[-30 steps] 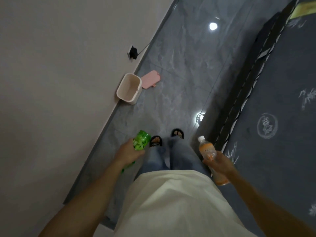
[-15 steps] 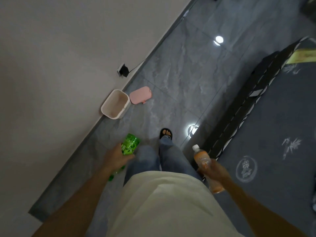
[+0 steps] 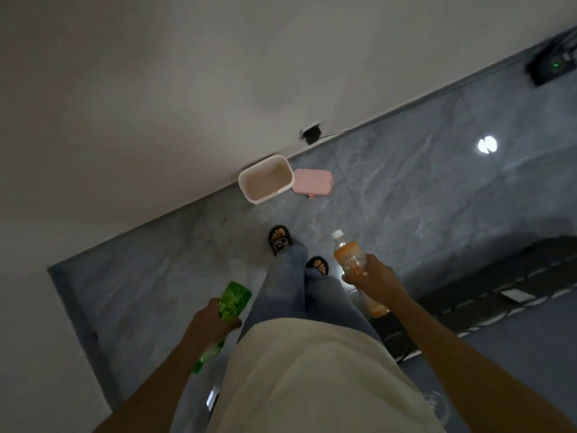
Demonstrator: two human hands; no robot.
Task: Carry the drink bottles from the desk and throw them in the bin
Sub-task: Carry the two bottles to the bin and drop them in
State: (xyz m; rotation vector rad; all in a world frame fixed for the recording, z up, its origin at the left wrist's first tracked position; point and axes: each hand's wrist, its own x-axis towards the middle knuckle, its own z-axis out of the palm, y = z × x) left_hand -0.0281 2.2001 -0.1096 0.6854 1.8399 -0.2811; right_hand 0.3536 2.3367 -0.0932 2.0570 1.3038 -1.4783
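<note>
My left hand [image 3: 209,321] grips a green plastic bottle [image 3: 232,303] around its middle, the bottle pointing base-forward at hip height. My right hand [image 3: 371,281] holds an orange drink bottle [image 3: 348,254] with a white cap, tilted cap-forward. A small white bin [image 3: 254,195] stands open on the grey floor against the wall, a step or two ahead of my feet. Its pink lid [image 3: 312,181] lies flat on the floor just to the right of it.
A pale wall [image 3: 156,104] runs along the left and far side. A black plug [image 3: 311,135] with a cable sits in a wall socket behind the bin. A dark patterned rug [image 3: 505,295] edges the floor at the right. A dark device with a green light [image 3: 554,65] sits far right.
I have walked and turned toward the bin, which now lies more directly ahead and closer. Both bottles stay in my hands.
</note>
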